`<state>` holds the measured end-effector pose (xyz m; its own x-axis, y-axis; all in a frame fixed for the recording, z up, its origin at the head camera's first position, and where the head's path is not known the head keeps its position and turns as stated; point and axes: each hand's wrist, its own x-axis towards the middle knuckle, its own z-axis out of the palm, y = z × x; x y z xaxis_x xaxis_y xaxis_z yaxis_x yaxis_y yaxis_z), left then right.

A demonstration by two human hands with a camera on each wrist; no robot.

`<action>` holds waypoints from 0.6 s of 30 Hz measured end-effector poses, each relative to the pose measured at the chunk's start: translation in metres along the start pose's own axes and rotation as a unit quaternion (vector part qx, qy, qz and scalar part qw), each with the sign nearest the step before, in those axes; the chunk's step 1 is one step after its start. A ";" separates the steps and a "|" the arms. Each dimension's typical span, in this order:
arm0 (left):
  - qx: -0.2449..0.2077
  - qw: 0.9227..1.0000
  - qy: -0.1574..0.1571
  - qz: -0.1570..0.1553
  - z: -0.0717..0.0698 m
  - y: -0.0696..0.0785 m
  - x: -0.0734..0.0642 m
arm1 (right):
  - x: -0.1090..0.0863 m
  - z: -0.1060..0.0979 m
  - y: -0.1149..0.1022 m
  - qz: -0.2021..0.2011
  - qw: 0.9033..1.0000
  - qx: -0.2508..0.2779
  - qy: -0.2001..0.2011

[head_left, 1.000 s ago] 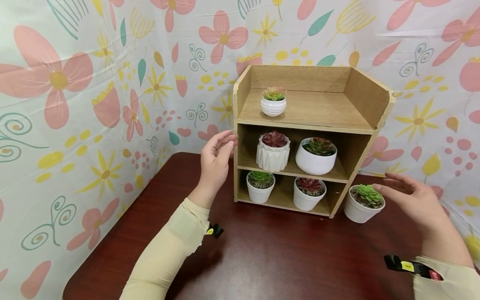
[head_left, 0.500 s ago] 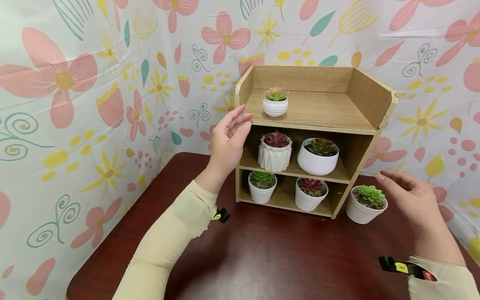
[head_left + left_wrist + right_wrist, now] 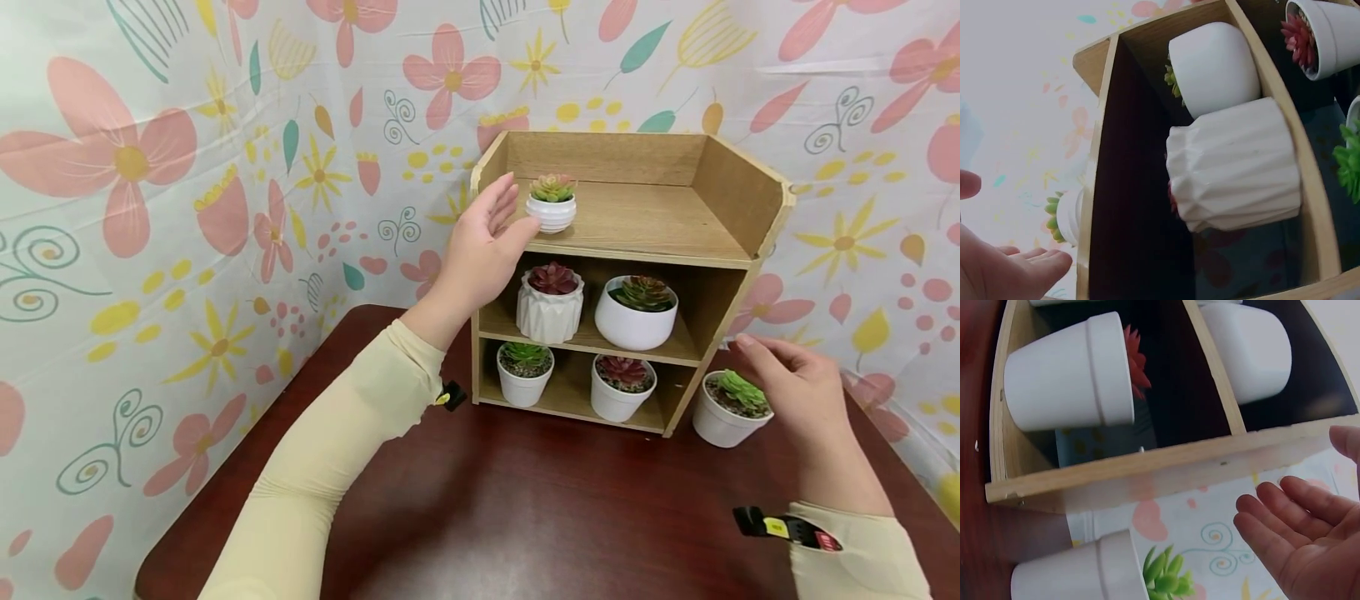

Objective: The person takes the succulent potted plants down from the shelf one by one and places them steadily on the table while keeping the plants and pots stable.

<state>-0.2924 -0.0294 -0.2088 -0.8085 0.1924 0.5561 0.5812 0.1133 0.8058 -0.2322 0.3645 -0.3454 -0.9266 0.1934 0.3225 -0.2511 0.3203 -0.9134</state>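
A small ribbed white pot with a yellow-green succulent (image 3: 551, 205) stands at the left of the wooden shelf unit's (image 3: 637, 233) top board. My left hand (image 3: 486, 242) is right beside it, thumb near the pot's front and fingers loosely extended at its left. In the left wrist view the fingertips of that hand (image 3: 1010, 269) lie close to the same pot (image 3: 1071, 217). My right hand (image 3: 806, 392) hovers over a white pot with a green succulent (image 3: 727, 408) on the table right of the unit. Its fingers are relaxed, with nothing between them in the right wrist view.
On the middle shelf stand a fluted white pot (image 3: 550, 308) and a round white pot (image 3: 634, 321). The bottom shelf holds a green succulent pot (image 3: 523, 379) and a red succulent pot (image 3: 619, 392). Floral cloth (image 3: 300, 208) hangs behind the dark red table (image 3: 540, 500).
My left hand has moved up and right from the unit's left side to the small ribbed pot. My right hand has shifted left, over the green succulent's pot. The pots stay in place.
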 end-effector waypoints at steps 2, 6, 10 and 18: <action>0.019 1.000 -0.011 -0.022 0.000 0.004 0.006 | 0.001 0.006 -0.001 -0.008 0.999 0.034 0.001; 0.064 0.995 -0.032 -0.075 -0.001 0.010 0.019 | 0.002 0.016 -0.002 -0.020 0.991 0.129 -0.006; 0.116 0.984 -0.058 -0.120 0.000 0.015 0.030 | 0.003 0.024 -0.005 -0.019 0.987 0.161 0.007; 0.185 0.968 -0.085 -0.145 0.003 0.017 0.054 | 0.005 0.041 -0.012 -0.006 0.984 0.147 0.104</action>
<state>-0.3262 -0.0140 -0.1661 -0.9341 0.2544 0.2505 0.3507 0.5218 0.7777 -0.2449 0.3239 -0.3433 -0.8533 0.3862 0.3504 -0.3609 0.0477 -0.9314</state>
